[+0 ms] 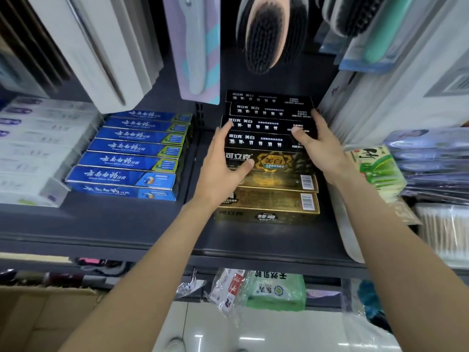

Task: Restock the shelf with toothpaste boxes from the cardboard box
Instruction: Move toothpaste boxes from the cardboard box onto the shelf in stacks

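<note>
Black toothpaste boxes [266, 125] gripped endwise, left hand [223, 163], right hand [317, 141], blue boxes [137, 148] beside (brushes [264, 34] overhead)

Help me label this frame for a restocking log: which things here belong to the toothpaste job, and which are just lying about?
Part of the job:
- black toothpaste boxes, held between the left hand and right hand
- gold toothpaste boxes in front
- shelf
- cardboard box lower left

Just lying about:
- blue toothpaste boxes
- hanging brush
- green packet
</note>
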Action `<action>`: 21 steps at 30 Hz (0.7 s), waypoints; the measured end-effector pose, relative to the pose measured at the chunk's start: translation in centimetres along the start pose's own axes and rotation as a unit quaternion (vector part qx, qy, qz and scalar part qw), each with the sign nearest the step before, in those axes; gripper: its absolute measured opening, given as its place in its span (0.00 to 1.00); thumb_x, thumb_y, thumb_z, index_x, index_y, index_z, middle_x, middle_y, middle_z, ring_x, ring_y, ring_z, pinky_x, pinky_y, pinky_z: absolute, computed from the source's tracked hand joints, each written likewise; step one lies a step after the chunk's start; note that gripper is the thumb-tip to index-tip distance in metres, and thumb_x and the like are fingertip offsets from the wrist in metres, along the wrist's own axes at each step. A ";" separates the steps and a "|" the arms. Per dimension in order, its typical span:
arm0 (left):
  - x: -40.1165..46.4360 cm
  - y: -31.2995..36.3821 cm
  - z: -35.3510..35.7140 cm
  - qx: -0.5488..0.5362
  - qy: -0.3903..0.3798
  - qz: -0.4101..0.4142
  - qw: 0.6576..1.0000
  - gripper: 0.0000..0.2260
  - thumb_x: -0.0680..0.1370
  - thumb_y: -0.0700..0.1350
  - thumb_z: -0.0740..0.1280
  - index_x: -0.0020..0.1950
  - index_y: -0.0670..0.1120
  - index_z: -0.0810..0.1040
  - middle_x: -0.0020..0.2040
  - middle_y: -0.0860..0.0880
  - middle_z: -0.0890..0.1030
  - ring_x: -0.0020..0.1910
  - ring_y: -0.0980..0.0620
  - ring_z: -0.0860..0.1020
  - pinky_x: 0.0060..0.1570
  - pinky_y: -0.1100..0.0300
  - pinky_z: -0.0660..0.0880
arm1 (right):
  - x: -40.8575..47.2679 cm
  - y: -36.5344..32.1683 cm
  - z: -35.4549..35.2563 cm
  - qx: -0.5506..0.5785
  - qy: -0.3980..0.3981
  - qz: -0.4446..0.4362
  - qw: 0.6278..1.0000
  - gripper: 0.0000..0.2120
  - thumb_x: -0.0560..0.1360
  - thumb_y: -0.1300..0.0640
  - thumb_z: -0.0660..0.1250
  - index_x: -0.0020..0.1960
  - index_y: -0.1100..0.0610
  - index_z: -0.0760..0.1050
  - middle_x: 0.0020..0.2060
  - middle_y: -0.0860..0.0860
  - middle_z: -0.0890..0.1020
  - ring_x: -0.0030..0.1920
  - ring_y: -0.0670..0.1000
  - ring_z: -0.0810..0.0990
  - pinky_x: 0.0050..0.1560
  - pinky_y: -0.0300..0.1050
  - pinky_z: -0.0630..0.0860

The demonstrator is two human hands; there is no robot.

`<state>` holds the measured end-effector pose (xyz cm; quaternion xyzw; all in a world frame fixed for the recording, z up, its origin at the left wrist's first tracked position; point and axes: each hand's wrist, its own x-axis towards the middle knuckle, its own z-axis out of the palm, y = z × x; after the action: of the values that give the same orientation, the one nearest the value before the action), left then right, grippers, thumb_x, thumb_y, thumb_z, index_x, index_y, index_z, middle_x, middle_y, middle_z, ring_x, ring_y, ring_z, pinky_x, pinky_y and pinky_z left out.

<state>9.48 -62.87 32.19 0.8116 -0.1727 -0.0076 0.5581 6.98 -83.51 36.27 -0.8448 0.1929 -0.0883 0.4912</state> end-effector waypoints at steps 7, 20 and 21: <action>0.3 0.8 -0.4 -0.066 0.022 -0.039 0.997 0.40 0.75 0.54 0.68 0.78 0.53 0.45 0.76 0.53 0.61 0.73 0.55 0.62 0.72 0.52 0.59 | 0.2 0.2 -0.2 0.011 -0.015 -0.003 1.000 0.32 0.77 0.45 0.64 0.76 0.47 0.54 0.72 0.48 0.67 0.72 0.51 0.65 0.72 0.49 0.61; 2.3 0.5 -0.7 -0.148 0.002 -0.070 0.986 0.31 0.77 0.48 0.67 0.76 0.52 0.57 0.68 0.57 0.70 0.69 0.56 0.68 0.70 0.52 0.63 | 1.3 0.9 -0.3 0.090 -0.048 0.014 0.995 0.34 0.74 0.42 0.66 0.75 0.43 0.55 0.70 0.46 0.69 0.67 0.50 0.70 0.70 0.53 0.66; 2.7 0.5 -0.9 -0.162 -0.006 -0.075 0.984 0.32 0.77 0.48 0.67 0.76 0.52 0.55 0.69 0.57 0.68 0.70 0.55 0.66 0.71 0.53 0.62 | 1.6 0.9 -0.4 0.106 -0.046 0.020 0.993 0.37 0.72 0.40 0.66 0.76 0.43 0.54 0.70 0.46 0.69 0.67 0.50 0.71 0.70 0.54 0.66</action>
<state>12.03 -62.97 33.51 0.7212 -0.1112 -0.0825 0.6788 8.06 -84.90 35.64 -0.7869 0.1766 -0.0594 0.5882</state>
